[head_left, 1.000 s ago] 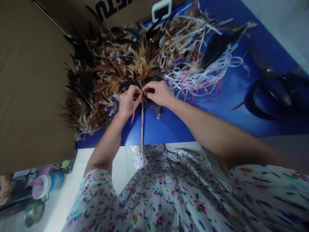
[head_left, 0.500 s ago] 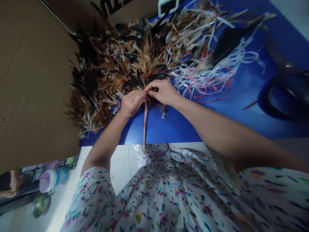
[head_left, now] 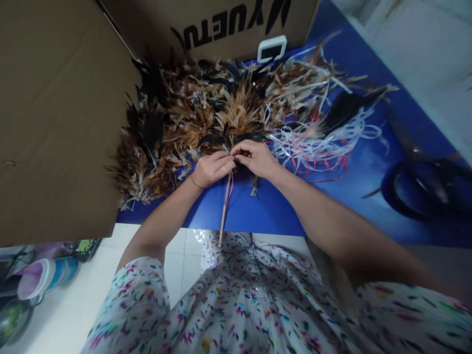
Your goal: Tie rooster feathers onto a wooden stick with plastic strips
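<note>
My left hand (head_left: pixel 212 168) and my right hand (head_left: pixel 255 158) meet fingertip to fingertip at the top of a thin wooden stick (head_left: pixel 224 211). Both are closed in a pinch around the stick's upper end, where dark feathers and a red string (head_left: pixel 230 189) gather. The stick slants down toward my lap, past the table's front edge. Just beyond my fingers lies a big heap of brown, tan and black feathers (head_left: pixel 191 118) on the blue table (head_left: pixel 258 211).
A tangle of white and red plastic strips (head_left: pixel 317 145) lies right of the feathers. Black scissors (head_left: pixel 424 189) rest at the far right. A cardboard box (head_left: pixel 228 24) stands behind, a cardboard sheet (head_left: pixel 55 123) at left. Cups (head_left: pixel 40 278) sit on the floor.
My hands stay pinched at the stick's top while my left fingers have curled tighter. The view has tilted, so the box lettering now shows and the stick leans slightly more.
</note>
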The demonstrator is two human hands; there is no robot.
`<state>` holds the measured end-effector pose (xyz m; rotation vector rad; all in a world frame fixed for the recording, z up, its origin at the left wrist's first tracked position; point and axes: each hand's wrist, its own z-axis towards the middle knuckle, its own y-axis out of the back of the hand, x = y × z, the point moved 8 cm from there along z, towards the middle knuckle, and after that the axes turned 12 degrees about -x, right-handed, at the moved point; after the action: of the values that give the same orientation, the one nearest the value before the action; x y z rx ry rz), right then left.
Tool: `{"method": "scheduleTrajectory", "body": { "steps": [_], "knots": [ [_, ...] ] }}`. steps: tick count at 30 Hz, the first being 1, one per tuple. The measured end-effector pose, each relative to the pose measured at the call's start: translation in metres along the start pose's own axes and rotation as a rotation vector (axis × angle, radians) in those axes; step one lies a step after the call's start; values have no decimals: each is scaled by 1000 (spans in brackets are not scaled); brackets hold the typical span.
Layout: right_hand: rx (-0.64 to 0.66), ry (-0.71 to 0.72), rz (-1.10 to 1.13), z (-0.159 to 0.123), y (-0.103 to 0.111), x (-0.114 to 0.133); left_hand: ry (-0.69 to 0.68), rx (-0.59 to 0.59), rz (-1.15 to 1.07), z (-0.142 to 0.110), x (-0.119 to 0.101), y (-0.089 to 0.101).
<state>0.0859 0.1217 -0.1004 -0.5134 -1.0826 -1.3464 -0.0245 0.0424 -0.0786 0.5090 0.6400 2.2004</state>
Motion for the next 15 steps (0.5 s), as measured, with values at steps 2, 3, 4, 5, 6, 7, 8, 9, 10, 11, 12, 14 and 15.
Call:
{"method": "scheduleTrajectory", "body": {
  "steps": [2,3,4,5,6,7,8,9,10,11,12,14,15],
  "knots": [
    [8,-3,-1,0,0,-1,-45,-33,20,3,-4,3],
    [11,-4,-9,0,0,-1,-59,-39,28,3,-6,4],
    [14,-2,-21,0,1,-1,-70,-41,35,4,-7,4],
    [17,4,-36,-1,1,-1,-82,-41,40,5,-9,5],
    [20,13,-51,-1,2,0,-93,-41,46,6,-10,5],
    [22,23,-64,-1,2,0,-99,-40,52,6,-10,5],
    [25,33,-75,-1,3,1,-97,-35,53,7,-10,5],
    [29,40,-84,-1,3,2,-85,-22,47,8,-10,4],
    [31,47,-91,-1,3,2,-62,1,36,8,-8,3],
    [33,53,-95,-1,3,2,-29,32,23,8,-6,1],
    [34,59,-97,-1,4,2,6,66,9,7,-4,-2],
    [30,74,-92,-1,4,3,68,117,-25,6,0,-6],
    [27,80,-87,-1,4,3,87,122,-41,5,2,-7]
  ]
}}
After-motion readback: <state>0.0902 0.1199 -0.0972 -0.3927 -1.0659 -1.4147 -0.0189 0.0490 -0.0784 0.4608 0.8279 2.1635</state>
